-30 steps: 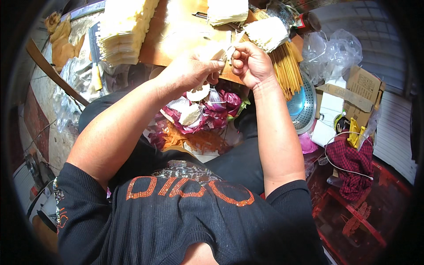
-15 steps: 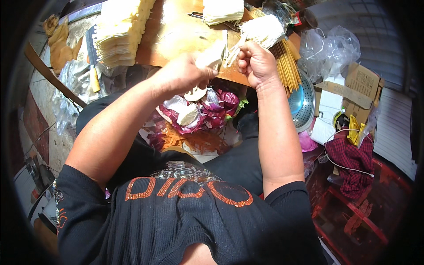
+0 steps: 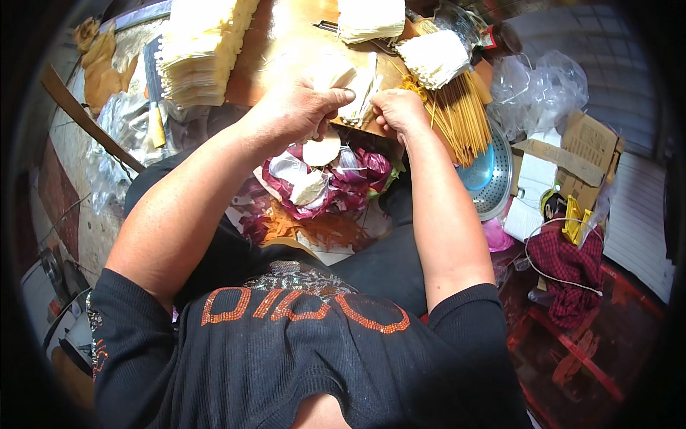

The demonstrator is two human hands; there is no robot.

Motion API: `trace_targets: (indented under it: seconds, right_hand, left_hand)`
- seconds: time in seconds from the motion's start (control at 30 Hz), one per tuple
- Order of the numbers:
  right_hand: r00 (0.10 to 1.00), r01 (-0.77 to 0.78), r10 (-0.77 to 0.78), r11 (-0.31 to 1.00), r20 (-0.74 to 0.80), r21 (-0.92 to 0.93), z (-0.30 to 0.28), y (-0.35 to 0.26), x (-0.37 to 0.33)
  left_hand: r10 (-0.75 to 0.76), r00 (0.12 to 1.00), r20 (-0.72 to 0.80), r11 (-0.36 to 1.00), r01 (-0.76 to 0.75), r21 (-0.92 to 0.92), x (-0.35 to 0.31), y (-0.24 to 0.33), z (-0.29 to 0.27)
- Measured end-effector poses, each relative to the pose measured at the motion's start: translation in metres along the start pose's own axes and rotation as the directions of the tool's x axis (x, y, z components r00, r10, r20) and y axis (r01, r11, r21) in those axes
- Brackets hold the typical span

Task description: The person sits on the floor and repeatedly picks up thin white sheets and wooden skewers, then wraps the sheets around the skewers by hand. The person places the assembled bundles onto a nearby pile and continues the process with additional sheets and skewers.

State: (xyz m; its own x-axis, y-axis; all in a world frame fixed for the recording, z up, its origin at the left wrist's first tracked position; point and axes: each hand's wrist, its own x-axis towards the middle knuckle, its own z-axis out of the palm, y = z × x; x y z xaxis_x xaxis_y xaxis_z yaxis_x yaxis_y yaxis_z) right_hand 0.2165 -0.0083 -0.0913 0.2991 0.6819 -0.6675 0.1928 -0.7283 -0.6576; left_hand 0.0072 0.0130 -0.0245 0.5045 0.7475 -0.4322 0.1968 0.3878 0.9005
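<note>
My left hand point(image 3: 309, 109) is closed, thumb on top, on a few thin pale sheets point(image 3: 341, 77) that look like bean curd skin. Sunlight washes out much of them. Close to their right edge my right hand point(image 3: 401, 111) is pinched, fingertips against the pale pieces; what it grips is too small to make out. Both hands are over the near edge of a wooden board point(image 3: 268, 43). Right of them, a bundle of thin wooden skewers point(image 3: 461, 118) lies with its ends toward me. A white layered stack point(image 3: 432, 58) sits against the skewers' far end.
A tall stack of pale sheets point(image 3: 204, 53) and a wooden-handled knife point(image 3: 155, 107) are at left; another stack point(image 3: 371, 20) is behind. Purple cabbage leaves point(image 3: 368, 168) and orange shreds point(image 3: 321, 225) lie below. A metal colander point(image 3: 500, 182), blue bowl point(image 3: 480, 170) and cardboard box point(image 3: 582, 146) stand right.
My right hand has come left and down from beside the white stack toward the sheets in my left hand. More of the skewers now shows. The whole view has shifted slightly.
</note>
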Motion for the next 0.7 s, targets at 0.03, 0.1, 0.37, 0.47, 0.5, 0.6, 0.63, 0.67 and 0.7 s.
trace_targets:
  seconds: [0.03, 0.1, 0.37, 0.47, 0.5, 0.6, 0.63, 0.67, 0.7]
  right_hand:
    - [1.0, -0.004, 0.004, 1.0, 0.009, -0.01, 0.001, 0.0, 0.002]
    - [1.0, 0.008, -0.007, 1.0, 0.008, -0.018, 0.003, 0.0, 0.003]
    - [0.975, 0.153, -0.203, 0.91, -0.093, -0.385, 0.001, -0.005, -0.003]
    - [0.98, 0.189, -0.195, 0.975, -0.039, -0.116, 0.0, -0.016, -0.024]
    - [0.977, 0.21, -0.211, 0.977, -0.006, -0.045, 0.0, -0.02, -0.032]
    - [0.962, 0.251, -0.264, 0.956, 0.067, 0.154, -0.003, -0.03, -0.056]
    - [0.957, 0.26, -0.281, 0.943, 0.079, 0.207, -0.003, -0.034, -0.063]
    - [0.95, 0.267, -0.299, 0.928, 0.091, 0.26, -0.004, -0.037, -0.069]
    - [0.943, 0.274, -0.32, 0.903, 0.092, 0.331, -0.005, -0.039, -0.074]
  left_hand:
    - [-0.011, 1.0, 0.013, 1.0, 0.01, 0.016, 0.0, 0.0, 0.0]
    - [-0.032, 0.999, 0.039, 0.998, 0.03, 0.049, -0.001, 0.001, 0.001]
    - [-0.087, 0.993, 0.075, 0.996, 0.085, 0.031, -0.005, 0.009, 0.003]
    - [-0.053, 0.998, 0.043, 0.998, 0.054, -0.014, -0.001, -0.001, 0.004]
    - [-0.022, 0.999, 0.025, 0.999, 0.023, -0.035, 0.001, -0.005, 0.005]
    - [-0.008, 1.0, 0.001, 0.993, 0.008, -0.117, 0.005, -0.008, 0.009]
    - [0.016, 0.999, 0.028, 0.993, -0.012, -0.116, 0.004, -0.005, 0.009]
    - [-0.02, 0.999, 0.034, 0.989, 0.025, -0.144, 0.003, -0.005, 0.009]
    - [-0.056, 0.998, 0.04, 0.983, 0.062, -0.171, 0.003, -0.005, 0.009]
